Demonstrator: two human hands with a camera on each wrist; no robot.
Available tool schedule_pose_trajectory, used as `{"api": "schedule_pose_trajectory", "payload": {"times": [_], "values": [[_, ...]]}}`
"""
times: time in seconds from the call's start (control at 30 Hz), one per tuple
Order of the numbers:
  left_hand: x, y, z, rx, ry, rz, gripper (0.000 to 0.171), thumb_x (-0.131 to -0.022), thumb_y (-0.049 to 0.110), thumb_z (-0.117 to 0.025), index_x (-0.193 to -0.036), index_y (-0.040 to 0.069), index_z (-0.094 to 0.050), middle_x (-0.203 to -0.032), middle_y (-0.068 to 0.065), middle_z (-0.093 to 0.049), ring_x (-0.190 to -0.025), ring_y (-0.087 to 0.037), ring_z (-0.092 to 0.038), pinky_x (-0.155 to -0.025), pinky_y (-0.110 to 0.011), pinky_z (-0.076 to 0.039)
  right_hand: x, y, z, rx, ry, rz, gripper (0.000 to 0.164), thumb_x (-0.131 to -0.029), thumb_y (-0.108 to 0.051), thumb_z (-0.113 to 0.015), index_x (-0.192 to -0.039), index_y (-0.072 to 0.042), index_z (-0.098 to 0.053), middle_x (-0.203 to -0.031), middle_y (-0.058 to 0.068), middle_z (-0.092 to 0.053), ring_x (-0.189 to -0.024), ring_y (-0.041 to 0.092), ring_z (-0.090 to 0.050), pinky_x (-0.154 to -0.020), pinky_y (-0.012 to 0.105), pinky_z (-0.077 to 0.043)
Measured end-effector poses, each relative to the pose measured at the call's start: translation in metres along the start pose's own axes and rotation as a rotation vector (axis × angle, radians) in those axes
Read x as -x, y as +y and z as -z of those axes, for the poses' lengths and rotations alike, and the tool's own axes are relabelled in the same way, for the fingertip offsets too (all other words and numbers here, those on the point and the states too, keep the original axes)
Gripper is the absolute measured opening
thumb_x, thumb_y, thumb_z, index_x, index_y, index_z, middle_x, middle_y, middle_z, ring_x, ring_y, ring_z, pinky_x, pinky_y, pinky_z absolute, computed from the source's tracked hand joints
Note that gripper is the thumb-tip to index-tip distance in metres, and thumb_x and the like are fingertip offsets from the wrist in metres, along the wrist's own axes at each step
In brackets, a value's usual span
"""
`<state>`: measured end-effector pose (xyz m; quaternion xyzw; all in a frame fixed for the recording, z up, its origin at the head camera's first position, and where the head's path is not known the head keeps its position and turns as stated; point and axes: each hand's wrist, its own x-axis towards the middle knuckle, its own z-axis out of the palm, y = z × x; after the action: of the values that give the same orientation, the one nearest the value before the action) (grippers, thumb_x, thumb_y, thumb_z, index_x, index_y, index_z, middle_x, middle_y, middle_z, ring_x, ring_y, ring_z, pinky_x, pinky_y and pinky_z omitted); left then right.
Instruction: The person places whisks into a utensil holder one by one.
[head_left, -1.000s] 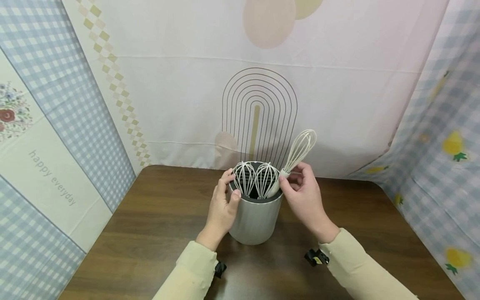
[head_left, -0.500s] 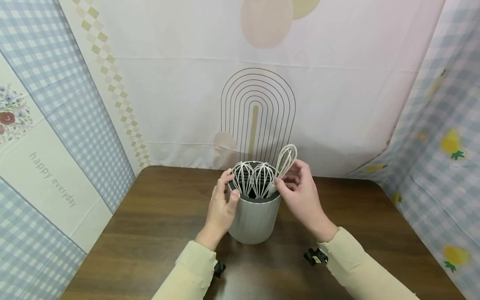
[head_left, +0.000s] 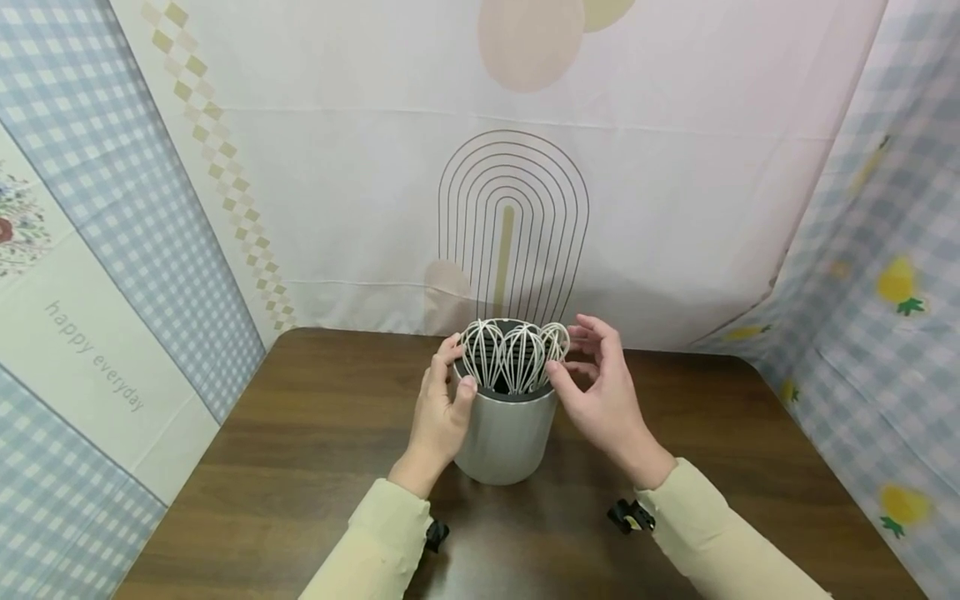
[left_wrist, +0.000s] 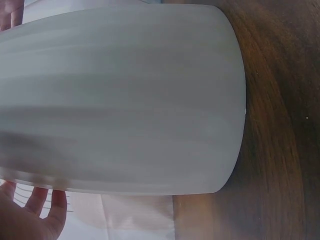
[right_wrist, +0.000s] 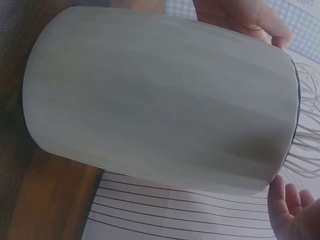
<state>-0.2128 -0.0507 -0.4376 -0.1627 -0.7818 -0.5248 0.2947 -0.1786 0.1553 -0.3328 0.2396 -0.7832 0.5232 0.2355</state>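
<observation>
A pale grey utensil holder (head_left: 504,442) with a dark inner rim stands upright on the table. My left hand (head_left: 441,417) grips its left side at the rim, thumb in front and fingers behind. Two wire whisks (head_left: 521,354) stand heads up inside, side by side. A third, smaller whisk (head_left: 557,335) is also in the holder, at the right edge, handle hidden. Around its head my right hand (head_left: 609,404) is spread, fingers loosely bent and apart. In the right wrist view the right fingers (right_wrist: 278,195) are beside the rim, and whisk wires (right_wrist: 306,145) stick out above it.
The brown wooden table (head_left: 322,417) extends on both sides of the holder. A white printed cloth (head_left: 360,208) hangs right behind it. Checked cloths (head_left: 840,333) close off the left and right sides.
The small whisk has slid down into the holder, from tall and leaning right to level with the others. My right hand has loosened from it. The left hand keeps its grip.
</observation>
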Motion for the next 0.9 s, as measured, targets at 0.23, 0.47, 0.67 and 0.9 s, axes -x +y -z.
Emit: {"api": "schedule_pose_trajectory", "payload": {"times": [0.23, 0.47, 0.67, 0.9], "values": [[0.001, 0.0, -0.001, -0.006, -0.001, -0.008, 0.052, -0.094, 0.047, -0.041, -0.132, 0.012, -0.046, -0.15, 0.0, -0.039, -0.124, -0.028, -0.046, -0.091, -0.053, -0.044, 0.007, 0.023, 0.003, -0.011, 0.032, -0.004, 0.054, -0.089, 0.002, -0.062, -0.137, 0.001, -0.037, -0.125, 0.018, -0.05, -0.108, 0.034, -0.053, -0.087, 0.027, -0.047], [0.002, 0.001, 0.0, -0.014, -0.005, -0.002, 0.052, -0.094, 0.046, -0.041, -0.132, 0.011, -0.046, -0.151, 0.0, -0.039, -0.122, -0.028, -0.046, -0.09, -0.053, -0.044, 0.019, 0.052, 0.009, 0.064, 0.029, -0.04, 0.053, -0.092, -0.012, -0.062, -0.139, -0.009, -0.039, -0.127, 0.009, -0.051, -0.111, 0.025, -0.054, -0.089, 0.028, -0.046], [0.002, 0.001, 0.002, -0.031, -0.02, 0.006, 0.05, -0.094, 0.042, -0.041, -0.133, 0.013, -0.044, -0.152, 0.003, -0.037, -0.125, -0.028, -0.045, -0.092, -0.054, -0.043, 0.028, 0.064, 0.015, 0.234, 0.04, -0.072, 0.056, -0.092, -0.025, -0.063, -0.139, -0.006, -0.039, -0.127, 0.01, -0.051, -0.109, 0.025, -0.056, -0.09, 0.039, -0.046], [0.007, -0.001, 0.011, -0.091, -0.1, 0.037, 0.048, -0.098, 0.044, -0.04, -0.14, 0.019, -0.041, -0.155, 0.009, -0.03, -0.134, -0.023, -0.037, -0.097, -0.054, -0.039, 0.046, 0.082, 0.021, 0.283, -0.006, -0.188, 0.057, -0.094, -0.035, -0.061, -0.139, -0.007, -0.039, -0.128, 0.01, -0.048, -0.11, 0.027, -0.054, -0.091, 0.044, -0.044]]}}
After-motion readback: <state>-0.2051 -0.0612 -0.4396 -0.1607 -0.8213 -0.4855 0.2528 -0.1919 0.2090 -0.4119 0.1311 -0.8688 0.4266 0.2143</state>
